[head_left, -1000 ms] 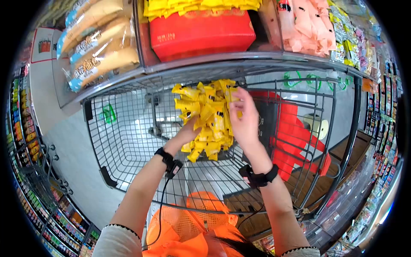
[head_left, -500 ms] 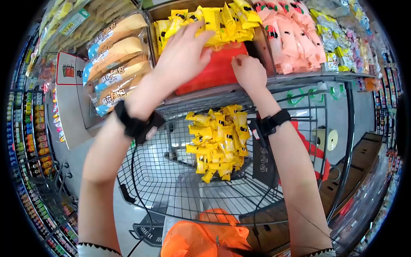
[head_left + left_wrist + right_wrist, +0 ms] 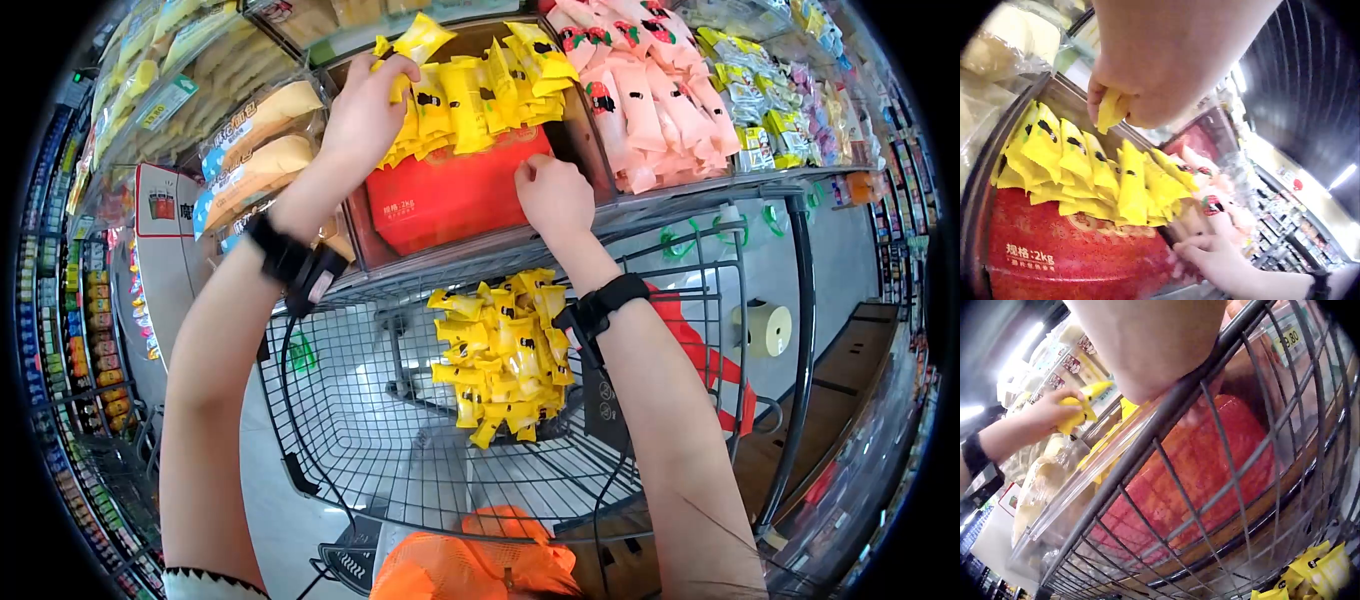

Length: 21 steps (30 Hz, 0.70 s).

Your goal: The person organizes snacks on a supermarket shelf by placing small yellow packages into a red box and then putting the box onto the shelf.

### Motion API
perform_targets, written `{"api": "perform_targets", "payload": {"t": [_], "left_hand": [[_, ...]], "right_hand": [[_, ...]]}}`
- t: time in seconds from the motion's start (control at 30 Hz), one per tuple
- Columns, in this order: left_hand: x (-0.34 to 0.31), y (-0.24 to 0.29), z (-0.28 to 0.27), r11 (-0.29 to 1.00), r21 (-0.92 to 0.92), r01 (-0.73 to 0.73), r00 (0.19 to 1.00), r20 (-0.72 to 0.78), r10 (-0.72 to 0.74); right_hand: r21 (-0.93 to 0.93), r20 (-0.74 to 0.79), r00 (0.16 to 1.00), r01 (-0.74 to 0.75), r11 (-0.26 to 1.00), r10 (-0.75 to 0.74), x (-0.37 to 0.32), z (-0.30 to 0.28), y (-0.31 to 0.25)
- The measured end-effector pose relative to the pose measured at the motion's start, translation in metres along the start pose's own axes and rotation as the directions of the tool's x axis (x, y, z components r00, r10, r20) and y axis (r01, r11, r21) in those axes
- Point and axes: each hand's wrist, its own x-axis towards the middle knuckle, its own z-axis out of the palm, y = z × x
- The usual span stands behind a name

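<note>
My left hand grips at least one yellow packet above the back left of the display compartment; yellow film also shows at its palm in the right wrist view. Below it, a row of yellow packets lies on a red box marked 2kg. My right hand is over the box's right front corner, fingers curled, with nothing seen in them; its fingertips are partly hidden. A heap of yellow packets sits in the wire cart.
Pink strawberry packets fill the compartment on the right, and bagged long breads lie on the left. The cart's upper rail runs close along the shelf front. Beyond the cart's right side stands a pale roll.
My left hand has gone from over the packet row to the back left and now holds yellow packaging clear of the row. My right hand has shifted slightly left and down in view.
</note>
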Motion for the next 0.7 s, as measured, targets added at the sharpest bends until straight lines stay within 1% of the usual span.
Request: {"api": "perform_targets", "payload": {"t": [0.07,0.13,0.17,0.23,0.27,0.3,0.33,0.37,0.4,0.47,0.53,0.6,0.67,0.7], "left_hand": [[-0.031,0.036,-0.021,0.985,-0.107,-0.137,0.99,-0.046,0.132],[-0.082,0.074,-0.038,0.98,-0.1,-0.172,0.978,0.102,0.182],[-0.11,0.086,-0.042,0.969,-0.153,-0.193,0.955,0.198,0.222],[-0.16,0.1,-0.04,0.949,-0.251,-0.191,0.881,0.383,0.279],[-0.184,0.105,-0.035,0.941,-0.292,-0.171,0.829,0.473,0.298],[-0.208,0.107,-0.028,0.937,-0.321,-0.142,0.815,0.5,0.294],[-0.23,0.108,-0.021,0.948,-0.312,-0.059,0.771,0.589,0.242],[-0.247,0.108,-0.012,0.957,-0.29,0.005,0.725,0.66,0.197],[-0.263,0.108,-0.003,0.952,-0.305,0.008,0.722,0.661,0.205],[-0.29,0.111,0.007,0.966,-0.259,-0.015,0.743,0.644,0.184],[-0.288,0.126,0.003,0.97,-0.241,-0.022,0.725,0.664,0.182],[-0.291,0.136,-0.001,0.965,-0.256,0.055,0.758,0.64,0.126],[-0.299,0.136,-0.002,0.967,-0.248,0.056,0.746,0.654,0.125],[-0.302,0.135,-0.004,0.954,-0.233,0.188,0.713,0.701,0.031]], "right_hand": [[0.023,-0.013,1.0,0.015,1.0,-0.015,0.001,0.001,0.001],[0.05,0.0,1.0,0.002,0.999,-0.002,0.003,0.002,0.002],[0.051,-0.019,1.0,0.012,0.999,-0.011,0.005,0.004,0.004],[0.041,-0.036,0.999,0.017,0.999,-0.016,0.004,0.007,0.005],[0.012,-0.079,0.995,0.059,0.998,-0.058,0.007,0.013,0.009],[-0.014,-0.065,0.996,0.063,0.998,-0.064,0.004,0.009,0.007],[0.014,-0.044,0.998,0.042,0.999,-0.042,0.001,0.003,0.004],[-0.01,-0.069,0.997,0.031,0.999,-0.032,0.001,0.006,0.004],[-0.03,-0.069,0.997,0.033,0.999,-0.035,0.001,0.006,0.004],[-0.035,-0.085,0.995,0.047,0.998,-0.049,0.003,0.01,0.007],[-0.047,-0.085,0.995,0.057,0.997,-0.06,0.004,0.012,0.008],[-0.053,-0.082,0.994,0.067,0.996,-0.071,0.001,0.01,0.007],[-0.034,-0.136,0.989,0.059,0.998,-0.063,-0.003,0.004,0.001],[0.011,-0.124,0.992,0.033,0.999,-0.031,-0.003,0.003,0.001]]}}
